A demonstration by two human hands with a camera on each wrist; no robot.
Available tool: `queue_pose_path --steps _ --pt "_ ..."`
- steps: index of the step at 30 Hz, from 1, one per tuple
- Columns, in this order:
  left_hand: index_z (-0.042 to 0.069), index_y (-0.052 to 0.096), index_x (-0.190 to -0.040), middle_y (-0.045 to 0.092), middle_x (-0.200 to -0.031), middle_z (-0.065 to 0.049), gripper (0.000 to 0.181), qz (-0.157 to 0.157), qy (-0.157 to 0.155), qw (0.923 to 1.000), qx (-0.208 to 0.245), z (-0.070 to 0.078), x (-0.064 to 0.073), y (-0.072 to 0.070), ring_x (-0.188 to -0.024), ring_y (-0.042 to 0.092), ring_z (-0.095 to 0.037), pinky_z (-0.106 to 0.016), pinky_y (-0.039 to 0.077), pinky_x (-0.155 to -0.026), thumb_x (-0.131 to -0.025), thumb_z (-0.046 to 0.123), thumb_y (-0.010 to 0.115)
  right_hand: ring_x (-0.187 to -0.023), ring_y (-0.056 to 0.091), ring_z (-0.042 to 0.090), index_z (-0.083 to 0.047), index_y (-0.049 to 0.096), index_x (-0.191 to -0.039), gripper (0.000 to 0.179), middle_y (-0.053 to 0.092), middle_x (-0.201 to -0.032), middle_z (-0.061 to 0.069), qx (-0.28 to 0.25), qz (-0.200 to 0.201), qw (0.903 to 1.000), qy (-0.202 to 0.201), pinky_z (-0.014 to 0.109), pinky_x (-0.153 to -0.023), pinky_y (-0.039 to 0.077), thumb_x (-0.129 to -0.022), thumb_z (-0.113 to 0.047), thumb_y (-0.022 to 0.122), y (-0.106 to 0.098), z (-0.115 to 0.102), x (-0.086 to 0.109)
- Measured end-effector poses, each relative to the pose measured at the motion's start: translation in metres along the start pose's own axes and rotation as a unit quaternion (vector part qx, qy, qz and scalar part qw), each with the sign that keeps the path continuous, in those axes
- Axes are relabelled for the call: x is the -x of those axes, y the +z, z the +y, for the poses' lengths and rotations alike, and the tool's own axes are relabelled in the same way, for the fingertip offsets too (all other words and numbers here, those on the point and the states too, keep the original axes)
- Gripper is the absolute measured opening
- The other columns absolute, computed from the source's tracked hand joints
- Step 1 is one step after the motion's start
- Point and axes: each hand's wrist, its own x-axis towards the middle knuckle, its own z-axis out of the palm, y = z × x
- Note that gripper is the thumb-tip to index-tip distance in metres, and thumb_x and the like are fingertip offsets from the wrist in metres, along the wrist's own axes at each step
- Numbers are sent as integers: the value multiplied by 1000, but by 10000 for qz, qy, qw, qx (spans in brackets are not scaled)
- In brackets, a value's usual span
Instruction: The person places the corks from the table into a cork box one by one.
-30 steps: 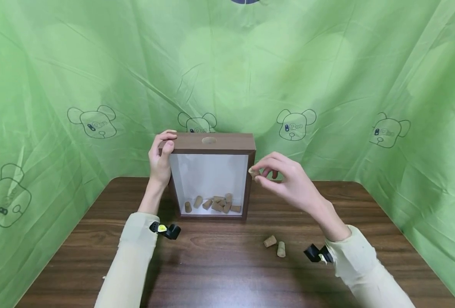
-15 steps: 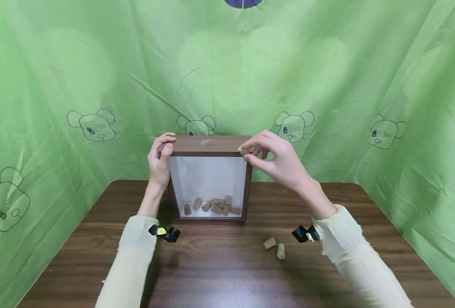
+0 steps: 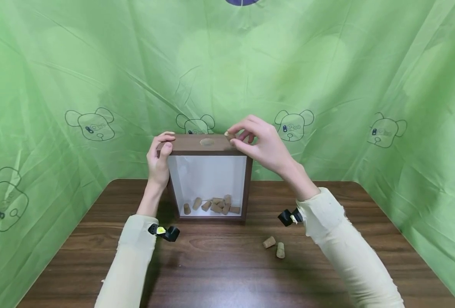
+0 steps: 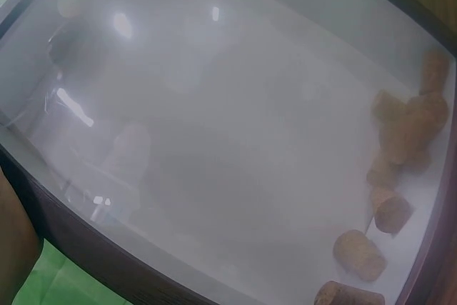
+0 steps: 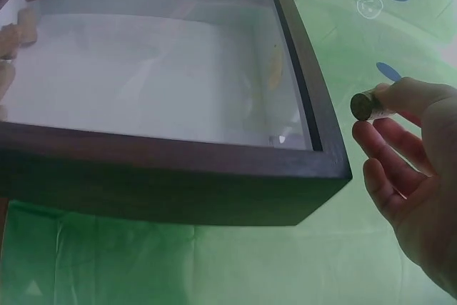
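A brown shadow box (image 3: 248, 188) with a clear front and white back stands upright on the table. Its top has an oval hole (image 3: 207, 142). My left hand (image 3: 159, 160) grips the top left corner, thumb on the front edge. Above the top's right part, my right hand (image 3: 260, 143) pinches a cork (image 5: 363, 106) between thumb and fingertips, to the right of the hole. Several corks (image 3: 216, 208) lie inside along the bottom; the left wrist view shows these corks (image 4: 407, 130) through the glossy front.
Two loose corks, one lying (image 3: 269, 242) and one beside it (image 3: 280, 250), are on the wooden table (image 3: 212, 265) right of the box's front. A green printed cloth (image 3: 227, 77) hangs close behind the table and at both sides.
My right hand has risen from beside the box's right edge and moved left over its top, carrying the cork. My left hand keeps its grip on the corner.
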Motion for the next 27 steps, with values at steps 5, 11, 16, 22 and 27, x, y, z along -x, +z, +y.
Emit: queue_pose_path --steps 5,11,16,22,27 --pt "-15 56 -112 58 -126 -23 39 29 -68 10000 -23 12 3 3 -123 51 -18 -30 32 -107 -93 19 54 -84 66 9 -11 72 -105 18 66 -102 -1 -48 -106 9998 160 25 -75 53 -88 -10 73 6 -4 -11" --pt "-18 54 -112 54 -126 -31 40 4 -22 10000 32 31 4 7 -123 51 -20 -30 32 -106 -92 17 53 -85 66 8 -12 71 -107 18 66 -105 -2 5 -247 9991 333 26 -77 54 -88 -13 72 12 -8 -23" --pt "-15 56 -112 58 -125 -22 38 16 -92 9999 56 23 2 6 -123 51 -19 -30 32 -106 -92 17 54 -86 65 9 -12 70 -107 19 66 -107 -1 33 -407 9981 468 25 -78 54 -89 -12 72 19 -5 -30" --pt "-12 58 -112 61 -125 -14 37 40 -102 9999 66 0 1 -3 -124 51 -19 -30 32 -107 -92 18 54 -86 66 11 -10 70 -107 19 66 -108 2 88 -586 9965 583 24 -80 55 -89 -12 72 30 -1 -35" --pt "-11 59 -112 62 -124 -12 38 50 86 9999 84 -3 0 -6 -124 51 -22 -32 32 -108 -92 21 56 -87 67 12 -9 70 -107 18 66 -108 2 156 -634 9964 535 21 -81 54 -89 -12 72 39 -1 -40"
